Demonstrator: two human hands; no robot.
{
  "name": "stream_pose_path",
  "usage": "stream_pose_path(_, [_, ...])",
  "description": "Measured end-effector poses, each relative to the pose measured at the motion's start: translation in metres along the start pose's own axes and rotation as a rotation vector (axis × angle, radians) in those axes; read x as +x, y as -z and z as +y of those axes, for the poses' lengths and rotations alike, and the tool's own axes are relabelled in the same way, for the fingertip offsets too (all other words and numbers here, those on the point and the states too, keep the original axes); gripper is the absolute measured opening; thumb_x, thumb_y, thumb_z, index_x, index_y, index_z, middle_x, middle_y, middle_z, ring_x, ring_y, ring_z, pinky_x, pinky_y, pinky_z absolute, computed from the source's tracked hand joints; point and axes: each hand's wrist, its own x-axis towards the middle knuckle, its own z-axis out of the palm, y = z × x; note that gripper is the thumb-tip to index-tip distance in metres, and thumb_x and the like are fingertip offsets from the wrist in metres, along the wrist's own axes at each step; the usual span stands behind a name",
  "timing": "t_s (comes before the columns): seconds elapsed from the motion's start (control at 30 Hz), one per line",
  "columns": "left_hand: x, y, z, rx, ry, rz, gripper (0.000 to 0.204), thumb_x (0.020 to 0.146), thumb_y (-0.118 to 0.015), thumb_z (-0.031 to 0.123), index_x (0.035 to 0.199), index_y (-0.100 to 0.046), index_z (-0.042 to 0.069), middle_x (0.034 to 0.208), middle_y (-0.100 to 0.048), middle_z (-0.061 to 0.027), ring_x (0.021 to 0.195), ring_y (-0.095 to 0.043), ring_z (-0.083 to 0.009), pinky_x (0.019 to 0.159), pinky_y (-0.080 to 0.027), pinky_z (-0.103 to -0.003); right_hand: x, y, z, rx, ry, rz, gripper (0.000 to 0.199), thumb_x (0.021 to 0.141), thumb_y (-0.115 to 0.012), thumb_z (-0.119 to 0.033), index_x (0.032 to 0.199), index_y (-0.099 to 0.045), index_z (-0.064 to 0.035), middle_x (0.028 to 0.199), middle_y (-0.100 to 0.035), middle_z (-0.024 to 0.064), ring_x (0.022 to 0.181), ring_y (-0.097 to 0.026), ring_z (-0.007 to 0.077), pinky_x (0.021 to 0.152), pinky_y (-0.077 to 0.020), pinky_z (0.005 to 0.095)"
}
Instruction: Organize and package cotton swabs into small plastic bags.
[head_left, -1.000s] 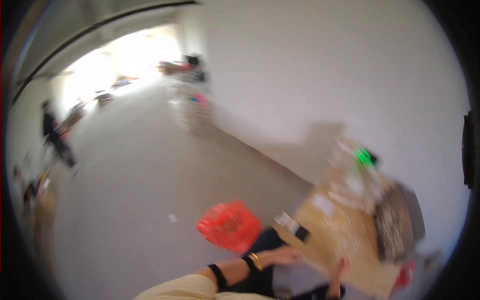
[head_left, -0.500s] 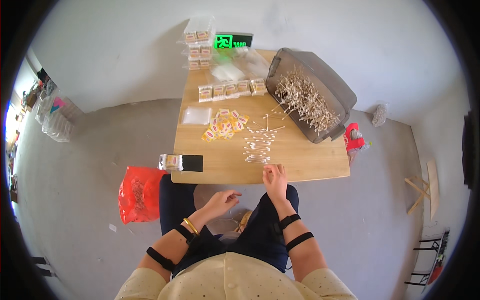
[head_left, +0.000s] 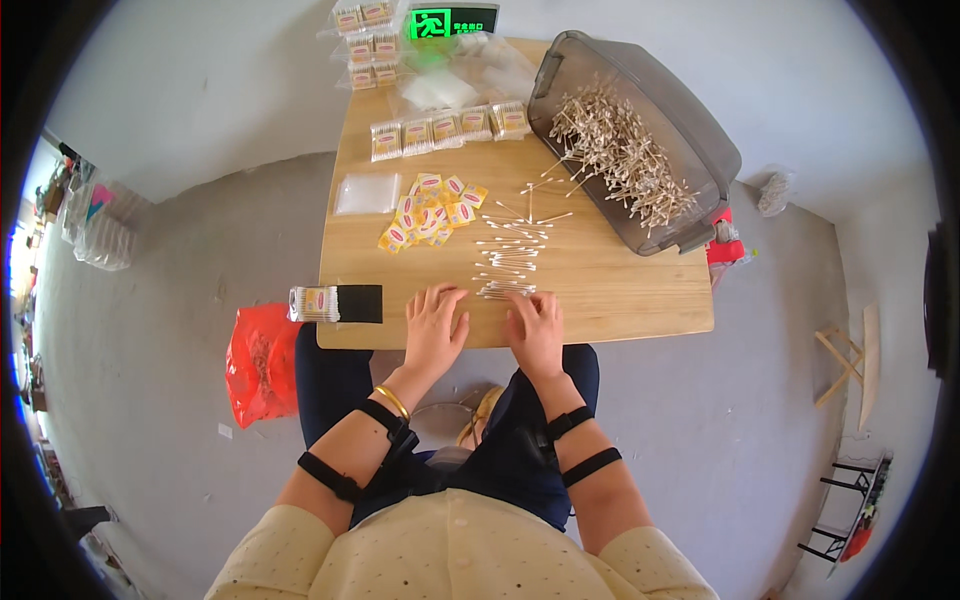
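A loose row of cotton swabs [head_left: 508, 264] lies on the wooden table [head_left: 620, 300], its near end beside my hands. My right hand [head_left: 538, 328] is at that near end, fingers bent and apart, the fingertips by the closest swabs; I cannot see anything gripped. Left of it, my left hand [head_left: 434, 322] reaches over the table's front edge with fingers and thumb spread, holding nothing. Farther back are a pile of yellow-and-white cards [head_left: 430, 212] and a stack of clear bags [head_left: 367, 194]. A filled swab packet [head_left: 318, 303] lies against a black pad [head_left: 362, 304] at the front left.
A grey plastic bin [head_left: 690, 130] full of swabs [head_left: 620, 150] lies tilted at the back right. Filled packets [head_left: 445, 130] line the back, with bagged stacks [head_left: 370, 45] behind. A lit green sign [head_left: 432, 24] stands there. A red bag [head_left: 262, 365] sits on the floor at left.
My left hand has moved up from over my lap to the table edge, its fingers spreading. My right hand has moved forward to the nearest swabs. The view has shifted slightly.
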Motion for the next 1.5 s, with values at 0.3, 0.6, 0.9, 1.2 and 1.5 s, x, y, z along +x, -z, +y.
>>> stream_pose_path(0.3, [-0.002,-0.011,-0.001,0.062,-0.07,-0.035,0.044,0.087,-0.065,0.013,0.13,-0.056,0.007,0.141,-0.049,-0.0147,0.136,-0.043,-0.0367,0.119,-0.027,-0.055,0.002,0.009,0.025,-0.044,-0.092,0.069,0.022,0.082,-0.072,-0.008,0.103,-0.065,-0.0119,0.105,-0.054,0.0126,0.1,-0.053,0.0339,0.087,-0.0424,0.045])
stream_pose_path(0.6, [-0.002,-0.011,0.0,0.117,-0.081,-0.06,0.046,0.088,-0.064,0.014,0.132,-0.056,0.01,0.142,-0.048,-0.0132,0.138,-0.042,-0.0356,0.119,-0.027,-0.055,0.005,0.001,0.019,-0.066,-0.066,0.052,0.02,0.083,-0.073,-0.01,0.1,-0.063,-0.0111,0.103,-0.055,0.011,0.101,-0.053,0.034,0.086,-0.0415,0.0447])
stream_pose_path(0.9, [-0.002,-0.013,-0.001,0.126,-0.084,-0.058,0.048,0.086,-0.065,0.013,0.134,-0.055,0.011,0.142,-0.049,-0.0127,0.138,-0.043,-0.035,0.12,-0.027,-0.055,0.007,-0.004,0.012,-0.023,-0.027,0.038,0.022,0.082,-0.075,-0.008,0.102,-0.067,-0.0118,0.105,-0.054,0.0096,0.099,-0.053,0.0305,0.087,-0.0426,0.0428])
stream_pose_path(1.2, [-0.003,-0.013,-0.002,0.153,-0.066,-0.088,0.055,0.087,-0.063,0.015,0.141,-0.051,0.012,0.143,-0.049,-0.0117,0.14,-0.041,-0.0311,0.122,-0.025,-0.053,0.013,-0.008,0.003,0.004,-0.001,0.023,0.03,0.079,-0.074,-0.006,0.107,-0.071,-0.0152,0.116,-0.055,0.0101,0.106,-0.053,0.0318,0.09,-0.0423,0.0441])
stream_pose_path(1.5, [-0.003,-0.014,-0.001,0.173,-0.071,-0.094,0.055,0.088,-0.062,0.016,0.142,-0.051,0.012,0.144,-0.048,-0.0116,0.14,-0.04,-0.031,0.122,-0.025,-0.054,0.013,-0.008,0.004,0.002,0.007,-0.001,0.03,0.081,-0.073,-0.007,0.109,-0.071,-0.0158,0.121,-0.054,0.0093,0.107,-0.053,0.0311,0.092,-0.0417,0.0448])
